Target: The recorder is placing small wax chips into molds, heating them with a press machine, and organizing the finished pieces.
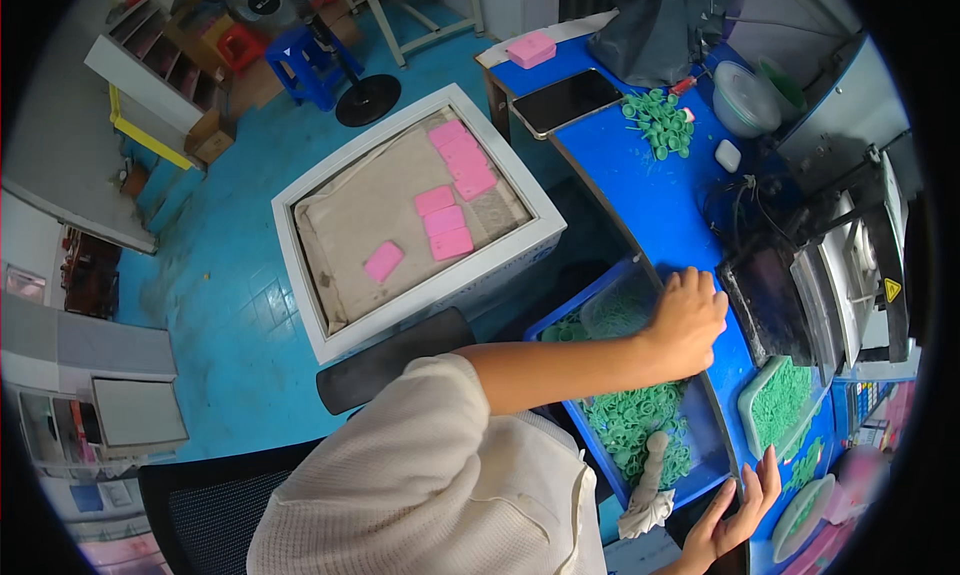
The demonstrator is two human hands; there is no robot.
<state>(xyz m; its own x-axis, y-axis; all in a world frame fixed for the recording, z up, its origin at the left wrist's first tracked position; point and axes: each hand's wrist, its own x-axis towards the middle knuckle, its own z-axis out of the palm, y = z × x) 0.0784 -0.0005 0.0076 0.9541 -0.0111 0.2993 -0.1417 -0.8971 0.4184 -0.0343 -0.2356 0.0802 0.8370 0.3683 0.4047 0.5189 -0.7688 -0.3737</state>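
My left hand point(688, 321) reaches out over the far end of a blue bin point(712, 430), fingers curled down at the edge of the blue bench point(640, 185). A speck of pink shows at its fingertips; what it grips is hidden. The bin holds a heap of small green rubber parts point(630, 420), a clear bag point(615, 310) and a white rag point(648, 500). My right hand point(742, 505) lies low at the right, fingers spread and empty, on the bench's near edge beside the bin.
A grey machine point(845, 275) stands right of my left hand, with a green tray of green parts point(780, 403) below it. Farther along the bench lie green rings point(660, 122), a dark tablet point(565, 100) and a clear tub point(745, 100). A white box point(300, 265) on the floor holds pink blocks point(450, 220).
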